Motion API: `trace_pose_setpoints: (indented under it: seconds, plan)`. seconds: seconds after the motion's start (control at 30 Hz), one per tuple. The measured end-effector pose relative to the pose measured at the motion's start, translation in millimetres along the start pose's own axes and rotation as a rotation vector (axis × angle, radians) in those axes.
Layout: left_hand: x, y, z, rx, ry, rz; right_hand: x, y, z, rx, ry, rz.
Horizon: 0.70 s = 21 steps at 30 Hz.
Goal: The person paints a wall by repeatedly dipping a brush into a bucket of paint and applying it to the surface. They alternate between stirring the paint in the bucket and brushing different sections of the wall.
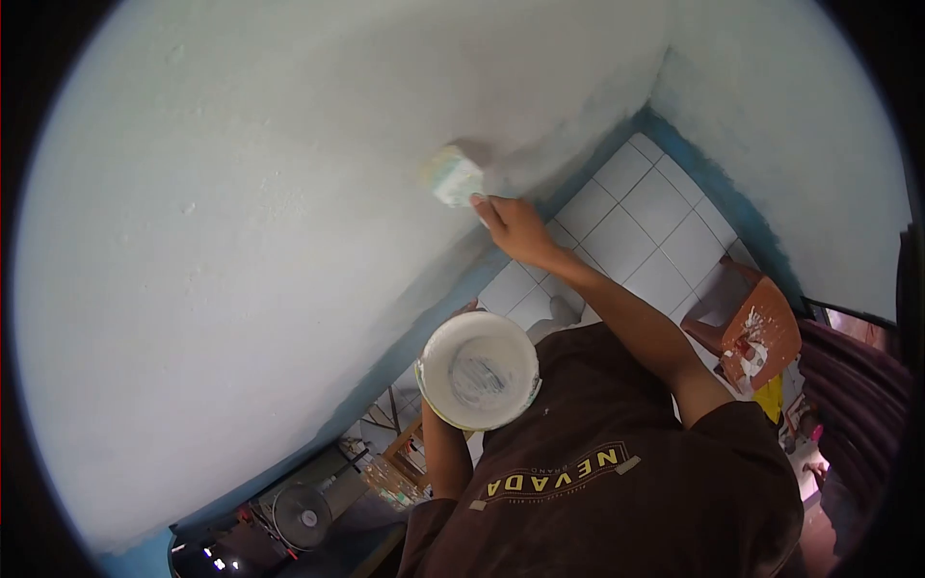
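A wide paintbrush (457, 179), its head coated in white paint, is pressed to the white-painted wall (289, 173). My right hand (520, 229) is closed around its handle, with the arm stretched forward. Against my chest side, a white paint bucket (436, 358) is supported by my left hand (468, 309), most of which is hidden behind and beneath it. Only a little white paint, streaked with brush marks, shows at the bottom of the bucket. Along the wall's lower edge runs a band of blue (385, 371).
White floor tiles (626, 231) meet the walls at a corner ahead. On the right stands a paint-splattered orange chair (776, 323) beside a dark curtain (848, 385). A fan (302, 515) and a wooden shelf (409, 451) are at the lower left.
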<state>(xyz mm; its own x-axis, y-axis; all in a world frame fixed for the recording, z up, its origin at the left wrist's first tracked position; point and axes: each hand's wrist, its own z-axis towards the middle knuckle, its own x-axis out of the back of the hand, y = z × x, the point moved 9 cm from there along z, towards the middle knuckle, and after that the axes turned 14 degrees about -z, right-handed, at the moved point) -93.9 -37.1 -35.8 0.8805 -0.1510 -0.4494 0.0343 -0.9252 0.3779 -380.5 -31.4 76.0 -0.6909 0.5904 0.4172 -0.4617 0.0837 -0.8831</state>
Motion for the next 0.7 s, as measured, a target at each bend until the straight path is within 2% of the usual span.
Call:
trace_pose_setpoints:
  seconds: [0.1,0.13,0.2,0.27,0.33,0.37,0.43,0.47,0.53,0.6,0.67,0.7]
  plan:
    - [11,2,-6,-0.006,0.031,0.031,-10,2,-3,-0.008,-0.033,0.068]
    - [27,-1,1,-0.014,-0.030,0.026,-17,15,-6,-0.007,-0.032,0.068]
    - [28,1,6,-0.030,-0.101,0.023,-36,84,-16,-0.080,0.106,0.018]
    - [25,1,3,-0.058,-0.101,0.044,-76,167,-40,-0.140,0.093,-0.005]
    - [21,0,-3,-0.083,-0.087,0.055,-104,241,-75,-0.342,0.035,-0.029]
    - [18,0,-6,-0.093,-0.083,0.062,-112,262,-84,-0.345,0.027,-0.033]
    - [9,-1,-14,-0.121,-0.100,0.077,-121,314,-90,-0.645,-0.240,-0.321]
    - [4,-1,-18,-0.134,-0.112,0.086,-118,316,-86,-0.643,-0.233,-0.334]
    - [-8,0,-26,-0.158,-0.145,0.096,-85,269,-62,-0.614,-0.154,-0.250]
    - [-22,2,-35,-0.159,-0.206,0.079,-34,192,-51,-0.602,-0.185,-0.143]
    - [-39,-12,-29,-0.054,-0.296,-0.017,12,130,-40,-0.481,-0.100,-0.219]
    - [-45,-25,-21,-0.031,-0.342,-0.038,32,96,-37,-0.432,-0.057,-0.129]
